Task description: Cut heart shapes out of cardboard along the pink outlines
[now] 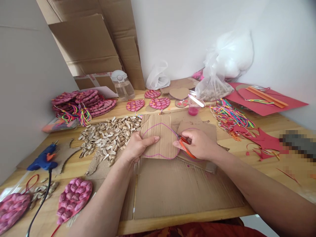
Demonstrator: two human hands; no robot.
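Note:
My left hand (140, 144) grips a piece of cardboard (161, 144) by its left side, thumb on top. A purple heart outline is drawn on that piece. In my right hand (196, 143) are scissors (187, 148) with orange handles, their blades at the cardboard's right edge near the outline. My fingers partly hide the handles. Beneath the right hand lies more cardboard (209, 130) with a purple line on it. A large flat cardboard sheet (182, 191) covers the table in front of me.
Peanut shells (111, 135) are heaped to the left, near a blue glue gun (44, 158) with a cord. Pink shell-covered hearts (75, 197) lie about. A water bottle (122, 86), a cup of pink liquid (193, 107), colourful strings (229, 113) and red paper (266, 102) stand or lie further back.

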